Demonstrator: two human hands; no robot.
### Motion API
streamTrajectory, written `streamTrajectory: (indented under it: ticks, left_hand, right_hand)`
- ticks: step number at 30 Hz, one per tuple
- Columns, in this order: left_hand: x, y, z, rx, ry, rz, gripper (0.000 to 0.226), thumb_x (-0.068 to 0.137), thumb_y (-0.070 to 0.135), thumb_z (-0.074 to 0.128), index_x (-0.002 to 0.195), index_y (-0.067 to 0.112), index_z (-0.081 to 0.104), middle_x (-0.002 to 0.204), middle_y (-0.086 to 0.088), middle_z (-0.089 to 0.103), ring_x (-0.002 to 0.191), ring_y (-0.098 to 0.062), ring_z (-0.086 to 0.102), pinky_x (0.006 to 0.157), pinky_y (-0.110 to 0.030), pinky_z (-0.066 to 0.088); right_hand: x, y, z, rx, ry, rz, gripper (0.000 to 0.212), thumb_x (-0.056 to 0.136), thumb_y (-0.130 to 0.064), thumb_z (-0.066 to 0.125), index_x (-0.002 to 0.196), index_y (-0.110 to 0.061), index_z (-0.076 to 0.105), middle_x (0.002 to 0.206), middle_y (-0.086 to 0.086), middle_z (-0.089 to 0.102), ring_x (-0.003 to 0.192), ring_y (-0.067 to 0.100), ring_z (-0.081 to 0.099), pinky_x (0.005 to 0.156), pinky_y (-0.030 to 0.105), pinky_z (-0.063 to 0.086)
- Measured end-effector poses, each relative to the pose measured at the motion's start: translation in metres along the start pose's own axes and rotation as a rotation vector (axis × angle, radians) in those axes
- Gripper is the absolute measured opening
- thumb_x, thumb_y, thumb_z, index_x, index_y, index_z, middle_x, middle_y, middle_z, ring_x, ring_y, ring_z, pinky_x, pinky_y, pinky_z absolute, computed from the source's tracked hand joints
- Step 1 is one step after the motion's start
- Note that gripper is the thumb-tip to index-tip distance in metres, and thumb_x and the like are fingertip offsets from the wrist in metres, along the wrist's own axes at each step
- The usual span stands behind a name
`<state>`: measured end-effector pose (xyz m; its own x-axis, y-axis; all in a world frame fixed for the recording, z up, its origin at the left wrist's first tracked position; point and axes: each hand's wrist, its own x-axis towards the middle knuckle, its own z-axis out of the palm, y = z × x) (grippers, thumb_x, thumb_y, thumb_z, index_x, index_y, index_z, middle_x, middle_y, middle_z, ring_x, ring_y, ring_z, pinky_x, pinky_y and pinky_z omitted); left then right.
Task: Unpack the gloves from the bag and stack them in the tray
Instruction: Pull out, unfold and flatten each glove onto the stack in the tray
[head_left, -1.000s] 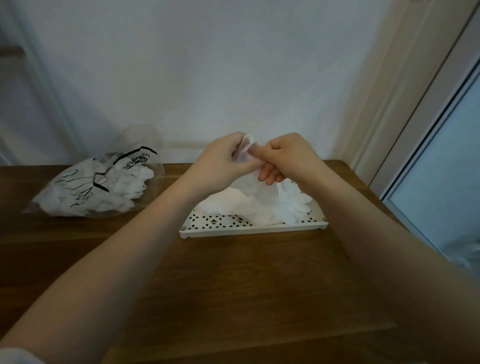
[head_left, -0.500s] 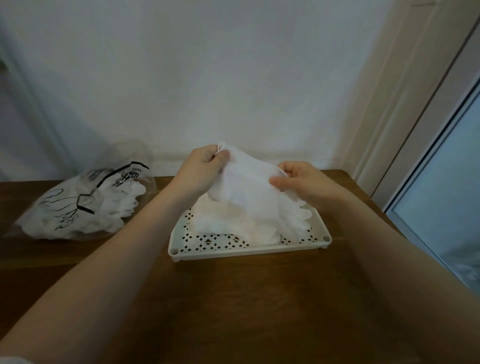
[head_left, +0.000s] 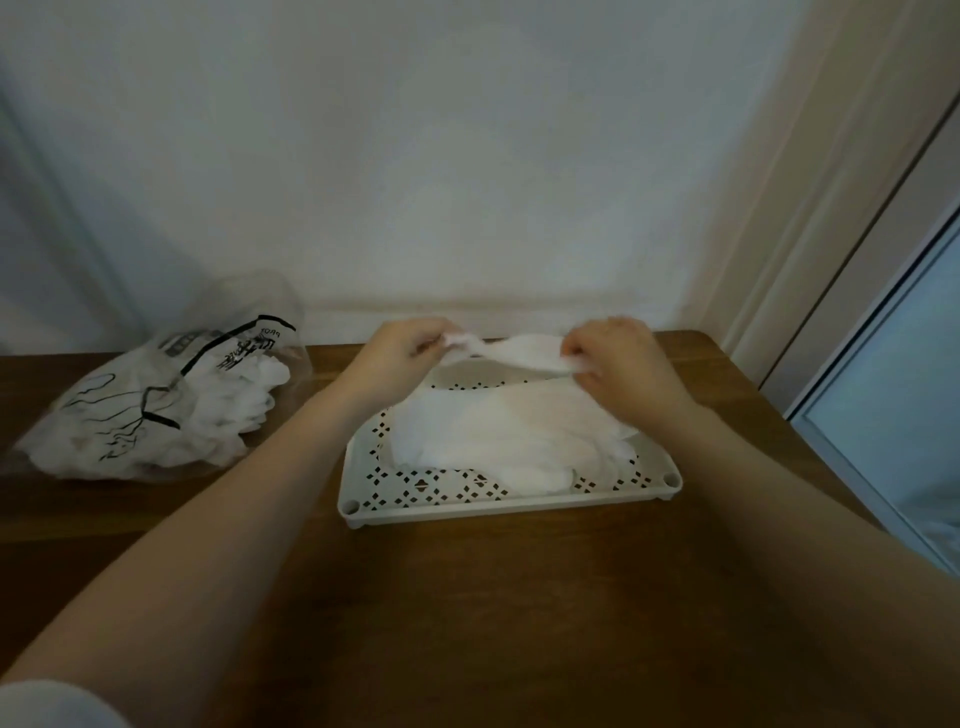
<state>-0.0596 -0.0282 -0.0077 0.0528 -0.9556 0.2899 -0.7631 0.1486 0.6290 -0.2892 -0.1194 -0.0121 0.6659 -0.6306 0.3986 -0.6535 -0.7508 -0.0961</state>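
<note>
A white perforated tray (head_left: 447, 506) sits on the wooden table with a pile of white gloves (head_left: 498, 436) lying in it. Above the tray's far side, one white glove (head_left: 511, 351) is stretched flat between my hands. My left hand (head_left: 402, 351) pinches its left end and my right hand (head_left: 618, 358) pinches its right end. To the left lies a clear plastic bag (head_left: 156, 400) with black print, holding several more white gloves.
The brown wooden table (head_left: 467, 597) runs up to a white wall (head_left: 467, 156). A door frame and a glass panel (head_left: 893, 415) stand at the right, past the table's right edge.
My hands have moved apart and lowered, pulling the glove out flat over the back of the tray. The view has tilted down and closer to the tray.
</note>
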Motion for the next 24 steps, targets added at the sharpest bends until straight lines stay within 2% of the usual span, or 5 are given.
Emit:
streamTrajectory:
  ticks: [5,9,17,20,24]
  left_hand:
    - [-0.022,-0.030,0.009,0.273,-0.156,0.020,0.031,0.095,0.003,0.043,0.118,0.012,0.062,0.119,-0.004,0.062,0.105,-0.020,0.058,0.088,-0.032,0.046]
    - [-0.037,-0.037,0.009,0.662,-0.279,0.193,0.045,0.086,-0.006,0.051,0.122,0.018,0.059,0.130,0.002,0.055,0.109,-0.018,0.055,0.076,-0.033,0.050]
    - [-0.046,-0.053,0.016,0.669,-0.379,0.138,0.030,0.090,0.011,0.052,0.115,0.023,0.061,0.129,0.005,0.057,0.119,-0.014,0.051,0.105,-0.035,0.037]
    - [-0.048,-0.049,0.013,0.501,-0.406,-0.003,0.041,0.087,0.040,0.032,0.102,0.019,0.064,0.115,0.001,0.063,0.113,-0.019,0.053,0.109,-0.038,0.032]
    - [-0.049,-0.039,0.019,0.310,-0.317,-0.123,0.075,0.085,0.070,0.018,0.098,0.014,0.065,0.095,0.005,0.063,0.089,-0.020,0.061,0.083,-0.040,0.050]
  right_hand:
    - [-0.025,-0.020,0.029,-0.067,-0.312,-0.063,0.015,0.092,-0.023,0.052,0.106,-0.021,0.057,0.112,-0.004,0.056,0.108,0.015,0.048,0.117,0.031,0.009]
    - [-0.025,-0.033,0.028,-0.308,-0.431,-0.143,0.029,0.093,-0.030,0.046,0.117,-0.017,0.053,0.127,0.002,0.051,0.125,0.018,0.041,0.118,0.037,-0.001]
    - [-0.033,-0.036,0.020,-0.173,-0.745,0.068,0.068,0.094,-0.061,0.016,0.115,-0.013,0.060,0.138,0.011,0.047,0.123,0.024,0.045,0.111,0.044,0.021]
    - [-0.026,-0.040,0.008,0.018,-0.549,0.191,0.098,0.077,-0.072,-0.003,0.091,-0.005,0.067,0.094,0.008,0.068,0.087,0.023,0.062,0.098,0.042,0.035]
    - [-0.017,-0.043,0.018,0.007,-0.098,0.177,0.034,0.098,-0.040,0.038,0.093,-0.013,0.059,0.095,0.002,0.065,0.084,0.021,0.061,0.086,0.034,0.042]
